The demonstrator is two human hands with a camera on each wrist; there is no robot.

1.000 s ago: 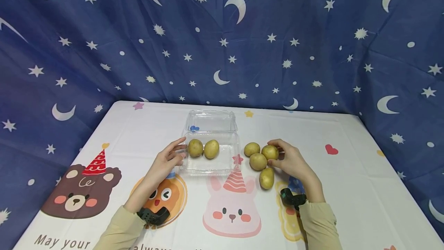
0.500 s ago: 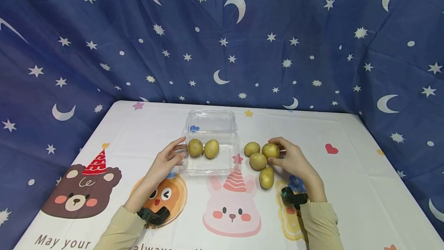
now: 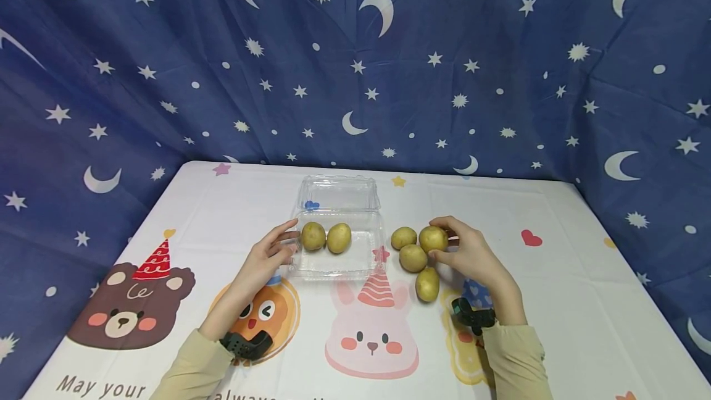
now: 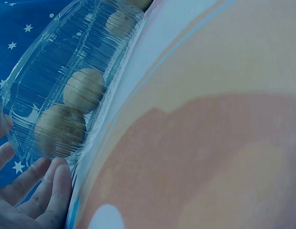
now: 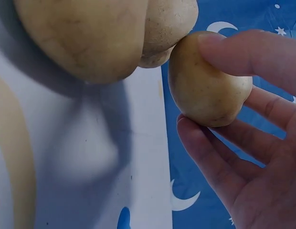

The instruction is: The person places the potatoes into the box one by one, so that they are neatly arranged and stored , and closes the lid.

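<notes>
On the right, my right hand holds a potato, thumb on one side and fingers on the other. The right wrist view shows this potato between thumb and fingertips, close to other potatoes. Three more potatoes lie beside it on the cloth. At the left end of a clear plastic clamshell box, my left hand rests its extended fingers against the wall. Inside the box, two potatoes sit side by side toward the left; its lid is folded back.
A white cartoon-printed tablecloth covers the table. Behind it hangs a dark blue curtain with moons and stars. A black strap device sits on the left wrist, another on the right.
The right hand and its potato have shifted very slightly up and to the right, away from the neighbouring potatoes. The left hand and the box stay in place.
</notes>
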